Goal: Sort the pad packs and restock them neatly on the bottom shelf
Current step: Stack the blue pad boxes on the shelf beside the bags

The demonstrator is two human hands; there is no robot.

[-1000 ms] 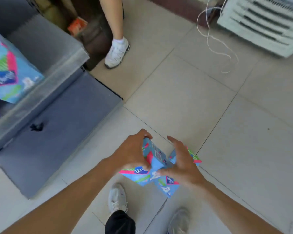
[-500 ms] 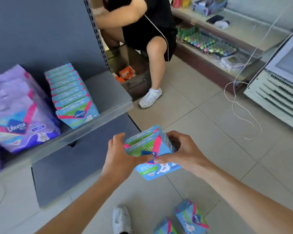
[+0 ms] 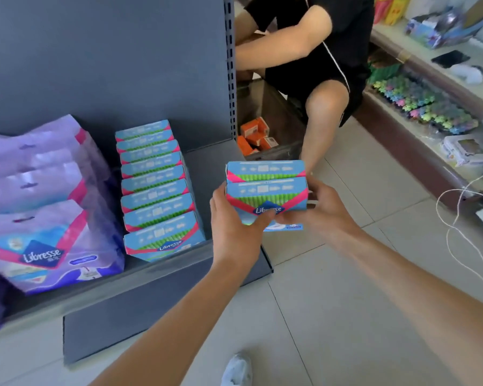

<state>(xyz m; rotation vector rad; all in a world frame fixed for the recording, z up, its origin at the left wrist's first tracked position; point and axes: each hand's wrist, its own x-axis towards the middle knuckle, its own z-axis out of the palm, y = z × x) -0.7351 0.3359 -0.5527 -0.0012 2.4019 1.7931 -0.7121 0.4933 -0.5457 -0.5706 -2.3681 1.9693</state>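
Now | left hand [image 3: 234, 228] and right hand [image 3: 321, 211] both grip two glossy, box-shaped pad packs [image 3: 265, 190] | near flat grey shelf [image 3: 205, 167]

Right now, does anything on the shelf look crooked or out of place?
Nothing stands out. The blue packs stand in an even row beside the purple bags. The left hand and right hand hold two more packs, not shelved yet.

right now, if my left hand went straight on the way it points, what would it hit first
Beyond the packs it grips, the left hand points forward-right past the shelf and its bare end, so probably the bin of orange boxes first, though depth is unclear.
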